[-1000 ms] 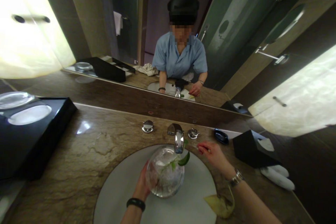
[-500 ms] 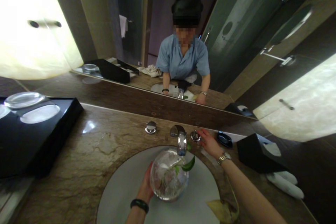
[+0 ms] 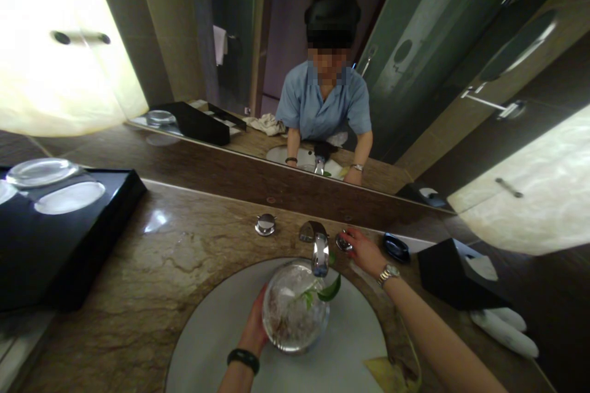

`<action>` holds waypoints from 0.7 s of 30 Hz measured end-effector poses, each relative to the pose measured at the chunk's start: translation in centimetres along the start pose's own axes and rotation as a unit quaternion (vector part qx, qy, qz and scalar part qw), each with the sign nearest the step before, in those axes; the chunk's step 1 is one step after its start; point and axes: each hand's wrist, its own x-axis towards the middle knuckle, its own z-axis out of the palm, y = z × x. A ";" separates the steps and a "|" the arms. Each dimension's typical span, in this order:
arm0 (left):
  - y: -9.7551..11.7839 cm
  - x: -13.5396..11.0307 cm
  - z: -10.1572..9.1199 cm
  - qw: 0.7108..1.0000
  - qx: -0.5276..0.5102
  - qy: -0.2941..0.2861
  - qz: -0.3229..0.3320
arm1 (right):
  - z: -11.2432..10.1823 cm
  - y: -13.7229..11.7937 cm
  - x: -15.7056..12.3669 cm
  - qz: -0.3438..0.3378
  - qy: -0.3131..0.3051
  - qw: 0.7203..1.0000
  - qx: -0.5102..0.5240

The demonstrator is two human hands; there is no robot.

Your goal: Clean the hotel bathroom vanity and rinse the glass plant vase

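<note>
A round clear glass vase (image 3: 295,313) with water and a green-leaved plant cutting (image 3: 328,288) in it is held over the white sink (image 3: 221,325). My left hand (image 3: 256,322) grips the vase from its left side, its fingers partly hidden behind the glass. The chrome faucet (image 3: 319,252) reaches over the vase's far rim. At the right tap knob (image 3: 343,241), my right hand (image 3: 362,250) has its fingers closed around the metal. Another chrome knob (image 3: 265,225) stands left of the faucet. A yellowed leaf (image 3: 385,373) lies at the sink's right edge.
On the left, a black tray (image 3: 106,209) carries upturned glassware (image 3: 43,172). To the right are a dark soap dish (image 3: 396,247), a black tissue box (image 3: 442,273) and white rolled items (image 3: 504,331). A mirror (image 3: 276,43) spans the wall behind the brown marble counter (image 3: 175,245).
My right hand has closed from loosely spread fingers beside the right tap knob to a grip on it. The vase stays nearly in place in my left hand.
</note>
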 end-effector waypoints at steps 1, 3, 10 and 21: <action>0.0 -0.2 0.2 1.000 0.006 0.009 0.003 | -0.1 -0.1 0.1 -0.003 -0.001 1.000 -0.009; 0.0 -0.4 0.5 0.999 0.022 0.025 0.016 | -0.3 -0.3 0.5 -0.011 -0.001 1.000 -0.022; -0.2 0.1 0.1 0.999 0.029 0.035 0.029 | -1.4 -0.9 1.9 -0.008 -0.024 0.998 -0.064; -0.2 0.2 -1.0 0.999 0.029 -0.016 0.003 | -0.5 -0.3 5.5 0.137 0.008 0.990 -0.019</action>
